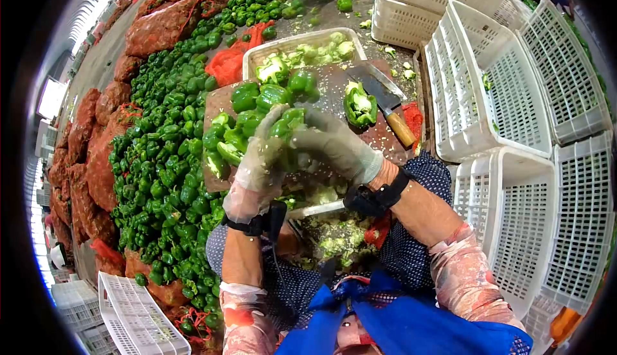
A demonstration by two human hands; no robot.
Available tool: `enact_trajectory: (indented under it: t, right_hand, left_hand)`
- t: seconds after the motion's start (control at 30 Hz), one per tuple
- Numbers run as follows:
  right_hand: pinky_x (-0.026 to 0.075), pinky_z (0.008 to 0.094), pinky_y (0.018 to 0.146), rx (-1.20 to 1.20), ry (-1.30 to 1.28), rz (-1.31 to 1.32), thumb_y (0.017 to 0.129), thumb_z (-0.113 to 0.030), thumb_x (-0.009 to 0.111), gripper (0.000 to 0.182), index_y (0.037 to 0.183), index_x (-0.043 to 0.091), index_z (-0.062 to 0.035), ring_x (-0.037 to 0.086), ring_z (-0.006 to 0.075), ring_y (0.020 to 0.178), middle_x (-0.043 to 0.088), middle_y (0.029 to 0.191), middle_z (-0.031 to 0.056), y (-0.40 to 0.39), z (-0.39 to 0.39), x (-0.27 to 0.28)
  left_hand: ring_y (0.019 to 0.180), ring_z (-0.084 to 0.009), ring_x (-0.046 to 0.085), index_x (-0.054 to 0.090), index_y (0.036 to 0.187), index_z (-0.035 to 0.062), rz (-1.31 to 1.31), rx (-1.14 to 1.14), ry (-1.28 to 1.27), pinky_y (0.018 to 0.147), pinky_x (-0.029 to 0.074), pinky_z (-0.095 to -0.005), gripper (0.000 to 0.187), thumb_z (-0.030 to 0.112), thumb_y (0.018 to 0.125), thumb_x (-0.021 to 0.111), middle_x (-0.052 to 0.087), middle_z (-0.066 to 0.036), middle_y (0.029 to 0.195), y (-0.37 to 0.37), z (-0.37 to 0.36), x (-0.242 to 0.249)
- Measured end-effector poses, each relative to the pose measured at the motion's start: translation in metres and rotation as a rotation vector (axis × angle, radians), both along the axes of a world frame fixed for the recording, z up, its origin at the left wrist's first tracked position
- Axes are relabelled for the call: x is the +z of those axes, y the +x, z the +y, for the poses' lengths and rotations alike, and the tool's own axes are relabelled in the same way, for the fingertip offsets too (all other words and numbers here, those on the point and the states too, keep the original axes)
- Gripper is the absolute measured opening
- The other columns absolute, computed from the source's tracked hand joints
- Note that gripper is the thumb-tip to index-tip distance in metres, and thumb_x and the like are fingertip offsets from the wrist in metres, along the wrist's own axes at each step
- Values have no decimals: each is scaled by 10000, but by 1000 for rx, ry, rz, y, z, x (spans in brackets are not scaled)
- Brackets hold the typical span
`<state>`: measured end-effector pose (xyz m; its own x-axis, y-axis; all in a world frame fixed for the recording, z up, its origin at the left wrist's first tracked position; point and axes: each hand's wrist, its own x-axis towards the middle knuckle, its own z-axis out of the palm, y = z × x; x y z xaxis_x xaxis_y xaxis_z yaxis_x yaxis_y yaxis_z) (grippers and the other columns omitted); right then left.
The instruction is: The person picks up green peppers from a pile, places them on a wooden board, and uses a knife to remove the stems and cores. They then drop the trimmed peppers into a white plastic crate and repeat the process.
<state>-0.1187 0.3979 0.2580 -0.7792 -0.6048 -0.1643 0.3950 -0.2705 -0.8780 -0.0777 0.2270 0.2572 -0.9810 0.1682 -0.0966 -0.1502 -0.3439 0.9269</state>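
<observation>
Both my hands wear pale gloves and are smeared by motion over a brown cutting board (382, 143). My left hand (262, 159) is at the near side of a group of green peppers (273, 98), against a pepper. Across from it, my right hand (334, 143) reaches toward the same peppers, its fingertips blurred near them; whether it grips one cannot be made out. Cut pepper pieces (218, 162) lie at the board's left. To the right sit an opened pepper with pale core (360, 105) and a knife with a wooden handle (400, 128).
Behind the board stands a white tray (357, 38) of pepper cores. A large heap of green peppers (160, 155) spreads on the left, beside red mesh sacks (96, 155). White plastic crates (459, 98) stand on the right. Scraps (340, 242) lie below the board.
</observation>
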Motion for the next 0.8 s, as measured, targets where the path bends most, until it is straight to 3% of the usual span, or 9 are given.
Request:
enact_trajectory:
  t: [0.03,0.13,0.27,0.3,0.43,0.5,0.6,0.63,0.8]
  right_hand:
    - [474,232,497,14,-76,-62,850,-213,644,372,1153,548,-20,584,93,615,617,855,28,1,2,1]
    - [464,225,514,45,6,8,845,-204,636,325,1102,573,-16,581,83,622,612,846,26,-3,3,-1]
    - [511,387,707,-188,649,834,776,-338,657,426,1052,584,-21,657,300,801,644,876,164,-6,-3,-6]
    - [499,441,778,-146,724,788,759,-381,638,468,1079,573,-46,641,366,889,640,937,210,-6,1,-7]
    - [512,435,753,7,1052,870,802,-341,592,432,1130,542,-65,655,329,847,652,966,194,-13,15,7]
    - [526,419,801,65,1065,742,810,-278,616,469,1194,520,-26,658,308,893,647,1016,204,-19,27,12]
    - [532,406,846,204,1286,898,840,-248,625,506,1267,491,-12,647,283,969,621,1129,197,-25,32,7]
    - [510,392,885,307,1307,879,870,-255,609,475,1273,495,-31,614,285,1048,597,1181,182,-27,33,11]
    - [487,394,931,-9,528,987,853,-196,593,372,1201,556,-72,602,300,1053,581,1189,157,-16,26,11]
  left_hand:
    - [1017,-182,576,317,1433,56,-110,26,203,817,510,-269,687,36,809,605,549,-111,1258,3,6,9]
    - [1010,-178,572,315,1441,82,-114,15,1,852,493,-273,720,7,795,622,549,-107,1254,9,11,18]
    - [1125,-184,534,378,1416,86,-58,78,-126,920,469,-292,667,-61,803,596,530,-89,1287,15,17,18]
    - [1184,-183,500,409,1399,90,33,73,-129,943,459,-294,649,-93,801,585,505,-83,1326,15,14,7]
    - [1224,-213,477,418,1383,76,32,133,-297,929,488,-303,643,-134,792,562,463,-111,1373,12,2,2]
    - [1189,-233,513,431,1370,86,-92,203,188,859,523,-293,561,80,838,609,488,-113,1350,21,-9,10]
    - [1216,-196,491,410,1387,137,66,223,-156,930,460,-359,601,312,853,621,498,-49,1353,33,-38,-14]
    - [1232,-177,474,405,1390,138,148,233,-399,974,417,-380,579,289,869,608,488,-31,1367,33,-41,-21]
    - [1195,-189,505,410,1368,82,176,246,75,1011,406,-377,535,258,899,597,513,-74,1333,38,-31,-21]
